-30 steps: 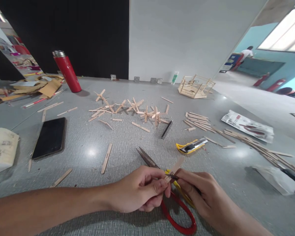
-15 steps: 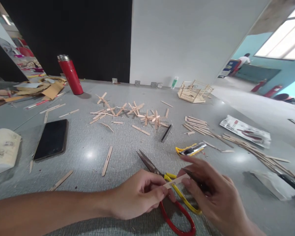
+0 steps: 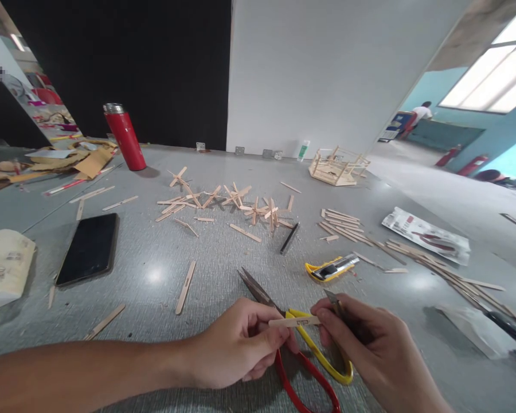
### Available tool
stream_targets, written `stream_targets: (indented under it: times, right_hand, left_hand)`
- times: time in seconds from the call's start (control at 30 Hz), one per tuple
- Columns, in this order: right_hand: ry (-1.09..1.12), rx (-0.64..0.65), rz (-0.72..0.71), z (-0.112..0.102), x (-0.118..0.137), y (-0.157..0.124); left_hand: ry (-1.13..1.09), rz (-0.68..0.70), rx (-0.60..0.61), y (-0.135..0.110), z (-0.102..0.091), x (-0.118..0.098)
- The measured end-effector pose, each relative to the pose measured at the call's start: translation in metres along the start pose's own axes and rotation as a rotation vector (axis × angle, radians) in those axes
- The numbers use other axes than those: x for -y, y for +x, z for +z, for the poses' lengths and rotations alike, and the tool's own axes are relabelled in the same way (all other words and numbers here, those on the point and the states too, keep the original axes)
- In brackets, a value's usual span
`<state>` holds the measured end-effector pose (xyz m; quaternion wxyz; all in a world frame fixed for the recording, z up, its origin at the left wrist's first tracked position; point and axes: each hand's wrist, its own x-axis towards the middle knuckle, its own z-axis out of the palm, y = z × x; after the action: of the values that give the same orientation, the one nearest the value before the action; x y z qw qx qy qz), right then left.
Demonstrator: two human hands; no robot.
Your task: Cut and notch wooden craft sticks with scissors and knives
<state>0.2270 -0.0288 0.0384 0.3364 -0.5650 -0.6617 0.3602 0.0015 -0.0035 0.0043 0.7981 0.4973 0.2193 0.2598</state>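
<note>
My left hand (image 3: 251, 341) pinches one end of a pale wooden craft stick (image 3: 303, 322) that has a small rectangular mark or cut on its face. The thumb and forefinger of my right hand (image 3: 365, 332) are on the stick's other end. Tucked in that same right hand is a craft knife (image 3: 336, 301), its pointed blade sticking out past the fingers; most of its handle is hidden. Beneath both hands lie scissors (image 3: 312, 339) with one yellow and one red handle, their blades pointing away to the left.
A yellow utility knife (image 3: 332, 267) and a black pen (image 3: 289, 238) lie beyond my hands. Farther back are crossed craft sticks (image 3: 236, 198), a stick-built frame (image 3: 339, 169) and a red flask (image 3: 126, 140). A phone (image 3: 88, 248) lies left, long wooden strips (image 3: 447, 267) right.
The craft stick has turned to lie nearly level, its right end lower. My right hand has shifted slightly down, and the knife blade shows more clearly.
</note>
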Motion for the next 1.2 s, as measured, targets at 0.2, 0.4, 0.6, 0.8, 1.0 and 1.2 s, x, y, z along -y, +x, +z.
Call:
stream_targets:
  times: [0.2,0.4,0.6,0.8,1.0,1.2]
  right_hand:
    - [0.027,0.028,0.035,-0.001,-0.001,-0.002]
    - [0.079,0.048,0.050,0.002,-0.001,-0.003]
    - [0.104,0.054,0.048,0.005,0.005,-0.008]
    - [0.065,0.037,0.038,0.007,0.008,-0.007]
    - [0.043,0.036,0.046,0.008,0.006,-0.007]
    - [-0.293,-0.249,-0.009,-0.010,-0.010,0.008]
  left_hand:
    - [0.022,-0.035,0.002,-0.002,-0.001,-0.004]
    - [0.041,-0.009,-0.026,-0.001,-0.001,0.001]
    - [0.087,0.013,-0.056,-0.002,0.000,0.000]
    - [0.092,-0.005,-0.072,0.000,0.002,-0.001]
    - [0.079,-0.018,-0.107,0.000,0.004,0.002]
    - [0.073,-0.040,-0.082,-0.001,0.003,0.001]
